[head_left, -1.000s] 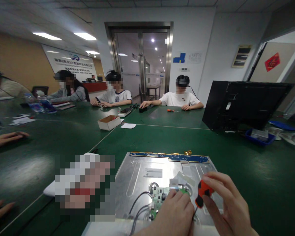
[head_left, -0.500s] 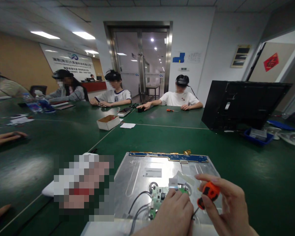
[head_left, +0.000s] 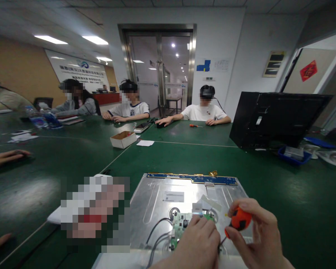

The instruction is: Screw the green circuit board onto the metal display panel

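Green desk (head_left: 184,157), long and shared, under ceiling strip lights, with glass doors at the far wall. Item nearest the wearer: metal panel (head_left: 162,203), lying flat at the near edge of the desk, blue strip along its far edge. On the panel, near its close side: small green board (head_left: 180,224), with grey wires (head_left: 156,235) running off its left side toward the near edge. Left hand (head_left: 197,243) rests palm-down on the board's right part, fingers curled together on it, covering that side. Right hand (head_left: 257,239) just beside the left, grip clamped on an orange-and-black screwdriver (head_left: 239,221); the handle tilts up to the right, and the thin shaft angles down toward the left hand, the tip hidden between the two hands. Left of the panel: a blurred-out white object (head_left: 92,209), contents not legible. Farther right on the desk: black monitor back (head_left: 277,119), standing, with a blue tray (head_left: 292,156) at its foot. Mid-desk: open cardboard box (head_left: 123,139) and a white paper (head_left: 145,143) beside it. Far side: three seated people wearing head cameras, hands on the desk; one orange screwdriver (head_left: 196,126) lies before the rightmost. Left edge: another person's hand (head_left: 5,157) resting on the desk.
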Action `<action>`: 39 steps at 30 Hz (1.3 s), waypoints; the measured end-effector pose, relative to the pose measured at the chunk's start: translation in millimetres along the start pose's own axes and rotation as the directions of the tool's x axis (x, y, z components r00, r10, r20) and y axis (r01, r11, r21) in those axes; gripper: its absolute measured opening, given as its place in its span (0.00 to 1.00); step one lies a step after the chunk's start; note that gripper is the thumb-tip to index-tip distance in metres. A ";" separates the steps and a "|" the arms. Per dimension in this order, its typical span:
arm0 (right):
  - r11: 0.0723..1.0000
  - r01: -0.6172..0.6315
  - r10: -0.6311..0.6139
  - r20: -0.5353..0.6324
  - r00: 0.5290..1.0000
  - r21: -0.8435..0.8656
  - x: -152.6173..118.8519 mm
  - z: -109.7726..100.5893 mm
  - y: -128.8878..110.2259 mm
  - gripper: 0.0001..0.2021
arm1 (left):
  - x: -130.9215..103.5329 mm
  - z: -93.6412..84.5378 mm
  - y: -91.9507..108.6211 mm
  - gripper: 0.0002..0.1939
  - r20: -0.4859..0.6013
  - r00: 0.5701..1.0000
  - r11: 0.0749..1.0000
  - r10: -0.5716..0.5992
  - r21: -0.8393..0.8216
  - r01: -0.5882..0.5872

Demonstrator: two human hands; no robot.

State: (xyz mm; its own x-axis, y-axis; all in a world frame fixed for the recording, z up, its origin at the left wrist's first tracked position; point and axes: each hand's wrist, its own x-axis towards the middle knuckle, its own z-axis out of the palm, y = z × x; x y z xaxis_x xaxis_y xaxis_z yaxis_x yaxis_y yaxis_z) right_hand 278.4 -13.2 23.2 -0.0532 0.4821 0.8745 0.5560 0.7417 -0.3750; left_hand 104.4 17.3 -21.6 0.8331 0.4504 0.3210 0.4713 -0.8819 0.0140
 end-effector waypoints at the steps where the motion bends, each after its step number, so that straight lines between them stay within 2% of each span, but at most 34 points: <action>1: 1.000 0.017 -0.017 0.001 1.000 0.019 1.4 0.8 -0.4 0.24 | -0.1 0.0 0.0 0.10 0.003 1.000 1.000 0.000 0.000 0.000; 3: 0.999 0.046 -0.046 0.008 0.999 0.028 5.4 1.6 -2.1 0.25 | -0.3 0.0 0.0 0.10 0.005 1.000 1.000 0.003 -0.002 -0.003; 11: 0.983 0.113 -0.109 0.034 0.993 -0.147 15.6 -2.6 -11.1 0.20 | -0.3 2.0 0.2 0.09 -0.029 1.000 1.000 0.008 0.025 -0.007; 15: 0.990 0.069 -0.061 0.069 0.996 -0.119 8.7 -3.7 -6.7 0.20 | 0.7 0.7 -0.2 0.10 -0.031 0.999 1.000 0.012 0.027 -0.011; 23: 1.000 0.025 -0.025 -0.019 0.999 -0.003 -0.6 0.1 0.1 0.23 | -0.1 -1.5 0.1 0.09 0.001 1.000 1.000 0.004 0.010 -0.004; 29: 0.997 0.023 -0.025 0.028 0.999 0.071 -0.3 -0.2 -0.9 0.26 | 0.3 0.5 -0.1 0.10 -0.012 1.000 1.000 0.004 0.016 -0.004; 39: 0.998 0.032 -0.028 0.068 0.997 -0.055 2.3 -3.2 -3.7 0.23 | 0.1 -0.4 0.9 0.11 -0.010 1.000 1.000 -0.005 0.011 0.005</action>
State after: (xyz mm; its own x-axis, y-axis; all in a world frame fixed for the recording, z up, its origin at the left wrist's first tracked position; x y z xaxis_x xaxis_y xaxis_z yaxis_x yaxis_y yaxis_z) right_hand 278.9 -16.4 27.6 -0.1249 0.4913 0.8620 0.5986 0.7302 -0.3294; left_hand 104.8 16.5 -21.1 0.8279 0.4530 0.3308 0.4784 -0.8781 0.0053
